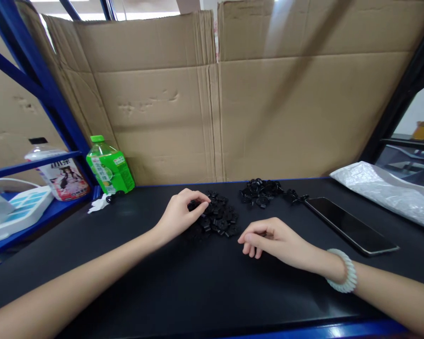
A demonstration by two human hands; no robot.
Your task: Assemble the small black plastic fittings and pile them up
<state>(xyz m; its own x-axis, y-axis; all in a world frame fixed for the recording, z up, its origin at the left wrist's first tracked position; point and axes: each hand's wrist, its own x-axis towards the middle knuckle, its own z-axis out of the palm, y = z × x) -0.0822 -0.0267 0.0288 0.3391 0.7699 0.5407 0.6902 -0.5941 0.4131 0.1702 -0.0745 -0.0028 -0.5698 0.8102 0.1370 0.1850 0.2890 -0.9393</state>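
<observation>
My left hand (182, 213) reaches over the left side of a heap of small black plastic parts (221, 219). Its thumb and forefinger curve together with their tips nearly meeting; the other fingers are mostly hidden behind. Closer to me and right of the heap, my right hand (272, 240) hovers above the black tabletop (212, 287). Its fingers are curled in and the thumb lies against the forefinger. Whatever either hand may be pinching is too small or too hidden to name. Farther back lies a second pile of black parts (261, 192), with thin, looped shapes.
A smartphone (351, 226) lies at right, before a silvery plastic bag (392, 193). At left stand a green bottle (111, 167), a crumpled white scrap (99, 203), a larger labelled bottle (65, 176) and a white power strip (24, 212). Cardboard (155, 117) walls off the back.
</observation>
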